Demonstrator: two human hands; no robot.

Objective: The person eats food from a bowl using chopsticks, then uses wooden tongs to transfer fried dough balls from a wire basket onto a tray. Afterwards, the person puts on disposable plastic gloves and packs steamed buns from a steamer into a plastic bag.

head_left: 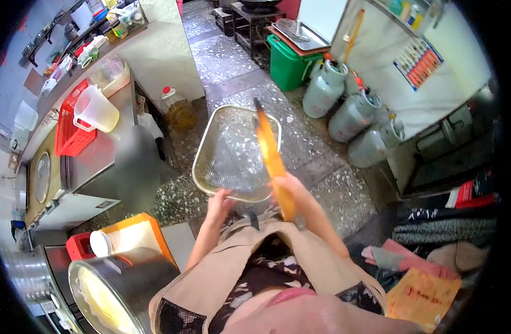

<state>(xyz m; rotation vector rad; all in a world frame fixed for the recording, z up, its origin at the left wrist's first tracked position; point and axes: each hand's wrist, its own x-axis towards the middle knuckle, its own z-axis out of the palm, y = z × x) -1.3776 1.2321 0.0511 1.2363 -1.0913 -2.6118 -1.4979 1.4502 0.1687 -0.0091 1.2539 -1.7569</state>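
Note:
My left hand [218, 205] is closed on the near rim of a metal mesh basket [195, 167], held over the speckled floor. Through its mesh bottom the floor shows. My right hand [286, 188] has its fingers wrapped round a long orange tool [271, 153] with a dark far tip. The tool crosses the right side of the basket, and its near end reaches back toward the apron [227, 250]. Whether the tool touches the basket, I cannot tell.
Left: a counter [97, 161] with a plastic jug [97, 108] and red basket [72, 125]; a large pot [150, 278] stands near. An oil bottle [179, 111] is on the floor. Right: gas cylinders [325, 89] and a green bin [289, 65].

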